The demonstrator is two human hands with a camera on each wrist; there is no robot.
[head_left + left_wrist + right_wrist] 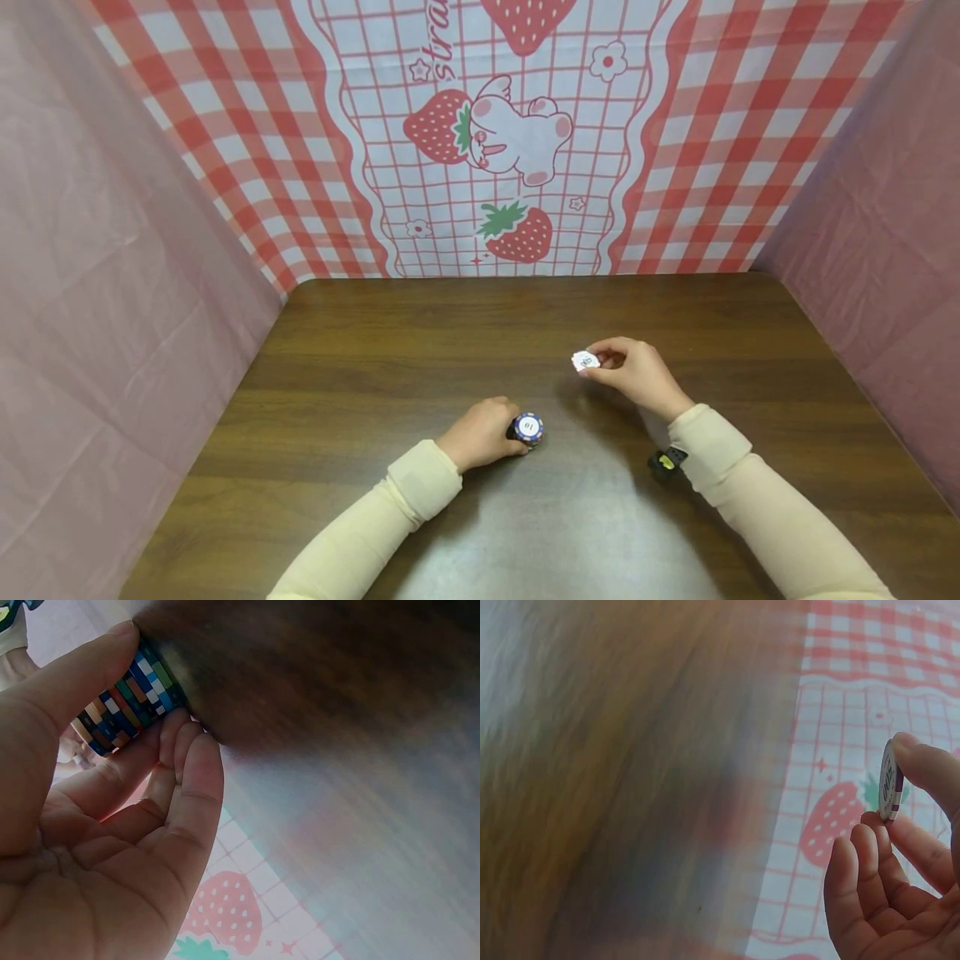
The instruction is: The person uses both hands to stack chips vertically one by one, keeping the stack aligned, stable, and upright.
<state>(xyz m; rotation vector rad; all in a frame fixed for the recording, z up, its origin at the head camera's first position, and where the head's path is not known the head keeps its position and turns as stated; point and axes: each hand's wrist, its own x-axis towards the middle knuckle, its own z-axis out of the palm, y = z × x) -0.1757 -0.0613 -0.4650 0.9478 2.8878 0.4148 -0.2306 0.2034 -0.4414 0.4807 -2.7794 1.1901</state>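
A stack of poker chips (529, 427) stands near the middle of the wooden table, its top chip blue-edged with a white face marked 10. My left hand (483, 433) grips the stack from the left, thumb on one side and fingers on the other. In the left wrist view the stack's edges (127, 701) show blue, white, green and orange bands. Farther back and to the right, my right hand (633, 373) pinches a single poker chip (585, 361) between thumb and fingers. That chip (890, 782) has a white face and a dark purple and white edge in the right wrist view.
The brown wooden table (360, 350) ends at a red-checked strawberry cloth (517, 233) hanging behind it. Pink fabric (135, 317) hangs on the left, with more pink fabric (877, 200) on the right. A dark strapped device (664, 464) sits at the right wrist.
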